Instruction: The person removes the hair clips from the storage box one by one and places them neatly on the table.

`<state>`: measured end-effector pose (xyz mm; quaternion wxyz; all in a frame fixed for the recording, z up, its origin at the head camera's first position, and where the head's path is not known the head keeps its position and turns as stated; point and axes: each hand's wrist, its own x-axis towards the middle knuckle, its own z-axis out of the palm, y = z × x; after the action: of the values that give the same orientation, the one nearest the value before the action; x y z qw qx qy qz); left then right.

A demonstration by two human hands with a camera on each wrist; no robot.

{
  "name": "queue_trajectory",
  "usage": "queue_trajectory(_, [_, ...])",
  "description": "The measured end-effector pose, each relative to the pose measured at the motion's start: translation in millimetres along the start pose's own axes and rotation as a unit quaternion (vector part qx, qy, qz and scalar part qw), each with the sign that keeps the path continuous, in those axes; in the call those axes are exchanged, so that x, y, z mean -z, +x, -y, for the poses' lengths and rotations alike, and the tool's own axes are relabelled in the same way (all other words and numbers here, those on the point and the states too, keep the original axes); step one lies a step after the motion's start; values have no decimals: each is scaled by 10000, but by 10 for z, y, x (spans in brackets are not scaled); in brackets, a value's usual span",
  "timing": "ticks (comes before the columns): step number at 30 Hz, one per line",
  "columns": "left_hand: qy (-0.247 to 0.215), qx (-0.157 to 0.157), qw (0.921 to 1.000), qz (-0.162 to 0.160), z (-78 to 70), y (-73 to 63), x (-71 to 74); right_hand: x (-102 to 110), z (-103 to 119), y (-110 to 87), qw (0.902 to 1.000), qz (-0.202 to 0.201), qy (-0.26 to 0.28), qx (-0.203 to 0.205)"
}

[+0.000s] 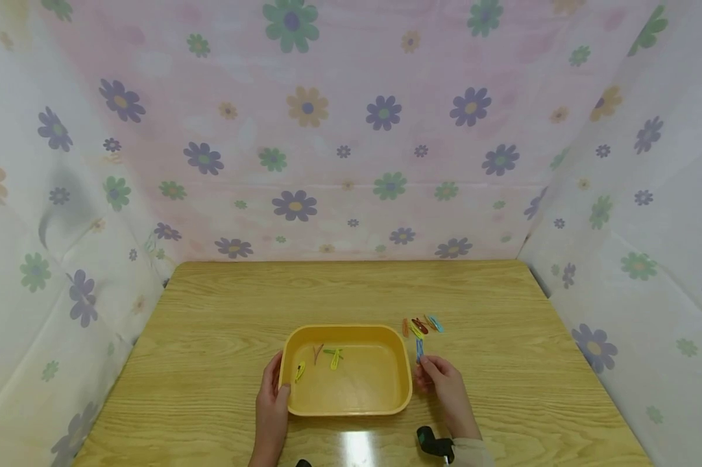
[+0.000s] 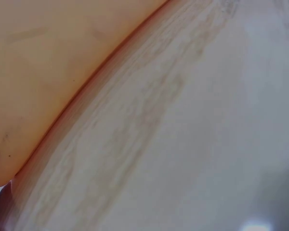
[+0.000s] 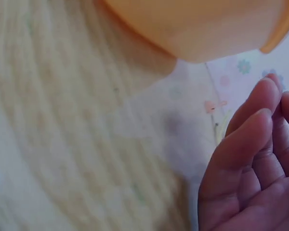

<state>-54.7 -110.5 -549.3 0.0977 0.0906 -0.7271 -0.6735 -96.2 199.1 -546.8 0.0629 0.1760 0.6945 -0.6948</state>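
Observation:
A yellow plastic basin (image 1: 351, 413) stands on the table. My left hand (image 1: 272, 407) grips its left side, thumb at the rim and fingers along the outer wall. To the right of the basin, my right hand (image 1: 447, 392) pinches a blue hair clip (image 1: 419, 349) between thumb and fingertips. In the right wrist view the curled fingers (image 3: 245, 139) show, but the clip is hidden. Inside the basin, toward its left, lie several hair clips, among them a yellow one (image 1: 300, 371), an orange-brown one (image 1: 318, 353) and another yellow one (image 1: 335, 360).
Just beyond my right hand lies a loose group of hair clips: orange (image 1: 405, 327), yellow (image 1: 416, 331), dark red (image 1: 421, 326) and light blue (image 1: 436, 323) among them. The wood-grain table (image 1: 222, 305) is bordered by flowered cloth (image 1: 351, 130) at back and sides.

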Motion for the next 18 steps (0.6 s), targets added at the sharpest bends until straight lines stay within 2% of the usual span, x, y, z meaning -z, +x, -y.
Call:
queue_trajectory(6, [-137,-23,9999,36,104,33,15,38,-85,72,9996,-92,159,-193])
queue_trajectory(11, [-33,-50,10000,-48,241,69,18,88,-119,119,9979,-103,582,-269])
queue_trajectory(18, [-5,71,10000,-41,218,65,17,147,-111,176,9948,37,895,-488])
